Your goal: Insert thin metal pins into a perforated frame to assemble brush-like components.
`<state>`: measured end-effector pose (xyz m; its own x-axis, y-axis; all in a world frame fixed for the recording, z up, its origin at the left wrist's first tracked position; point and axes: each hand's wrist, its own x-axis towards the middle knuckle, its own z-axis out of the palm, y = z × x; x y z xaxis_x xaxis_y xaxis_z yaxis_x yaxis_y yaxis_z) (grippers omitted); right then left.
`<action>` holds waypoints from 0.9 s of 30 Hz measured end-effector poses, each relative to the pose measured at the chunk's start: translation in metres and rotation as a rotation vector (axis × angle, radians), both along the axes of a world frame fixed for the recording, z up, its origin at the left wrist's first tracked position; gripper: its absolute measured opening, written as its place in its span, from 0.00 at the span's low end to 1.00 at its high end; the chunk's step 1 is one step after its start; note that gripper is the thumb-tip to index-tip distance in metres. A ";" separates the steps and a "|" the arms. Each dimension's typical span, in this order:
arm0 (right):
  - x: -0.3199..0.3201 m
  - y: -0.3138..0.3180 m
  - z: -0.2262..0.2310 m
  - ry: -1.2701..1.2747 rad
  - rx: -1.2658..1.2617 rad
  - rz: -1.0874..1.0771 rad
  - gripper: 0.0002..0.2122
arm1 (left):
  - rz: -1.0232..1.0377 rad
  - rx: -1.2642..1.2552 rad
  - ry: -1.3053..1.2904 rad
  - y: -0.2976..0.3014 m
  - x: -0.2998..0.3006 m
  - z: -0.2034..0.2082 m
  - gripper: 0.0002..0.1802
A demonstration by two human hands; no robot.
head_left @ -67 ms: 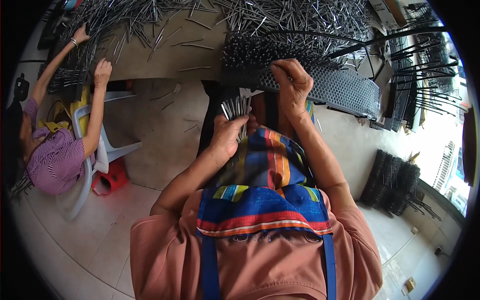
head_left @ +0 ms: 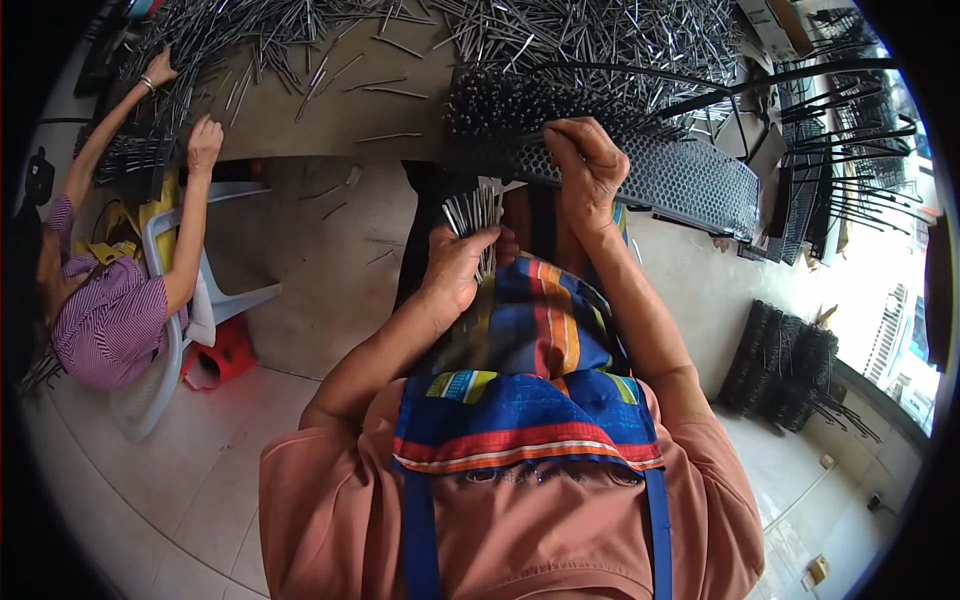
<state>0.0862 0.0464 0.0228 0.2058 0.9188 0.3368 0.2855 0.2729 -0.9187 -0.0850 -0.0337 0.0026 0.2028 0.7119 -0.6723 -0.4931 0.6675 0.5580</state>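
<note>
A fanned bundle of thin grey metal rods is gripped in my left hand, low in front of the apron. My right hand is raised at the near edge of a black rack with a honeycomb of holes. Its thumb and fingers are pinched together, and whatever is between them is hidden or too small to make out. Many dark rods stand upright in the left and far part of the rack. Toward the right, the rack's holes show bare.
A large heap of loose rods covers the table behind the rack. On the left, a co-worker in a striped top reaches over the table from a pale plastic chair. Black racks stand on the floor at right.
</note>
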 end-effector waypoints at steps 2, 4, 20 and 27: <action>-0.001 0.000 -0.002 -0.033 0.001 0.002 0.04 | 0.001 0.001 -0.013 0.005 0.002 0.006 0.07; -0.003 0.001 -0.003 -0.066 0.002 0.006 0.05 | 0.004 0.001 -0.026 0.009 0.003 0.009 0.06; -0.019 0.011 -0.008 -0.566 -0.018 0.051 0.04 | 0.030 -0.080 -0.099 0.018 0.004 0.003 0.09; -0.028 0.006 0.008 -0.894 -0.100 0.079 0.08 | 0.091 -0.125 -0.204 0.023 0.003 -0.001 0.12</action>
<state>0.0585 0.0525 0.0311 -0.1595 0.9528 0.2582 0.8885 0.2526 -0.3831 -0.0823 -0.0109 0.0019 0.2820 0.6478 -0.7077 -0.6486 0.6723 0.3569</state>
